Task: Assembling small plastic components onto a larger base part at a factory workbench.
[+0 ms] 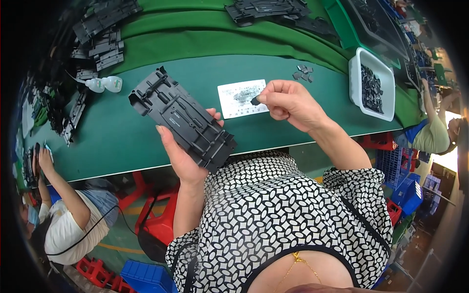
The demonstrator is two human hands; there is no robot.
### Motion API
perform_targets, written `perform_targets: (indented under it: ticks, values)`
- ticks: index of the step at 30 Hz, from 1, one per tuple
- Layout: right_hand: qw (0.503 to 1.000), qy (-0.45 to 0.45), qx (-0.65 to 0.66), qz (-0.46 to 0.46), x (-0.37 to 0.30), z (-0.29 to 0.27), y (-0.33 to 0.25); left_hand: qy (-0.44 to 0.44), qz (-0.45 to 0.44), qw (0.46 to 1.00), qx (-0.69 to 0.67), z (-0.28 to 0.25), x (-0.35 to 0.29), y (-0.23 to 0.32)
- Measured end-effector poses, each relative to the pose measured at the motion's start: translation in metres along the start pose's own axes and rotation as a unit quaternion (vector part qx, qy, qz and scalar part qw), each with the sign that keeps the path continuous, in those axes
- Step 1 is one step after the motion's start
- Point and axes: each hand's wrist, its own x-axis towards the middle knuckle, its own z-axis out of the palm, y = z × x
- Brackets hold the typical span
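My left hand (181,157) grips a long black plastic toy-car chassis (181,115) near its lower end. The chassis is tilted over the table's front edge, its ribbed face turned up. To its right, my right hand (293,103) pinches a small black plastic piece (255,100) between thumb and fingertips. That piece is held over a white printed card (229,105) with a dark smudged patch, which lies on the green table. Piece and chassis are apart. Several similar small black pieces (304,73) lie loose beyond my right hand.
A white tub (358,93) of small black parts stands at the right. Two small white bottles (103,84) sit at the left. More black chassis (266,9) rest on green cloth (195,29) at the back. At the far left a co-worker (73,215) handles black parts.
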Motion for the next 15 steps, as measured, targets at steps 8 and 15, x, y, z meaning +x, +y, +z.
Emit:
perform_targets:
  ticks: [8, 15]
  values:
    - [0.88, 0.141, -0.44, -0.114, 0.013, -0.004, -0.001, 0.004, 0.002, 1.0, 0.01, -0.004, -0.002, -0.002]
    - [0.737, 0.141, -0.598, -0.283, 0.027, -0.009, 0.014, 0.011, 0.003, 1.0, 0.015, -0.003, -0.002, -0.001]
